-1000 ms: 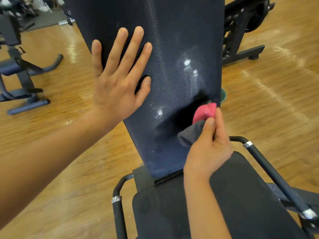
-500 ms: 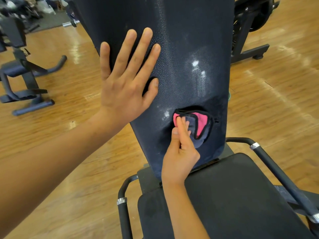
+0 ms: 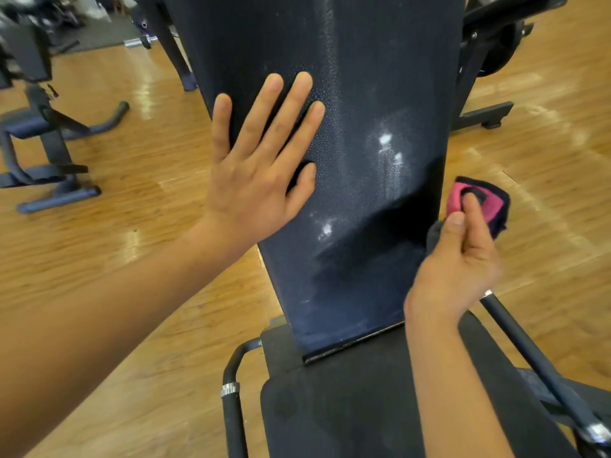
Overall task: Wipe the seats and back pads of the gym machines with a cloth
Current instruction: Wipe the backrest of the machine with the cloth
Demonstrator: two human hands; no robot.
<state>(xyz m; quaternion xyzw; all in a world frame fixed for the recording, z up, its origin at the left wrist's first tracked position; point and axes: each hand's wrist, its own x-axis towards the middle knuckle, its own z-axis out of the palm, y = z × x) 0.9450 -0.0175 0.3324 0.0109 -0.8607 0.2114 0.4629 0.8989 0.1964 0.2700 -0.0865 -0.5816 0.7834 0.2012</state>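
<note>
Half a second before, the cloth (image 3: 479, 201) had been on the back pad (image 3: 347, 160); now it had swept off the right edge — one stroke ended, smears remaining. The right hand (image 3: 458, 259) pinched it, seemingly thumb against forefinger. The left hand (image 3: 261, 170) pressed flat, fingers spread, on the pad.

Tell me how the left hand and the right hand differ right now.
The left hand lies flat with fingers spread on the back pad; the right hand pinches the cloth. The left sits higher on the pad's left side, the right off its right edge. Both are bare.
</note>
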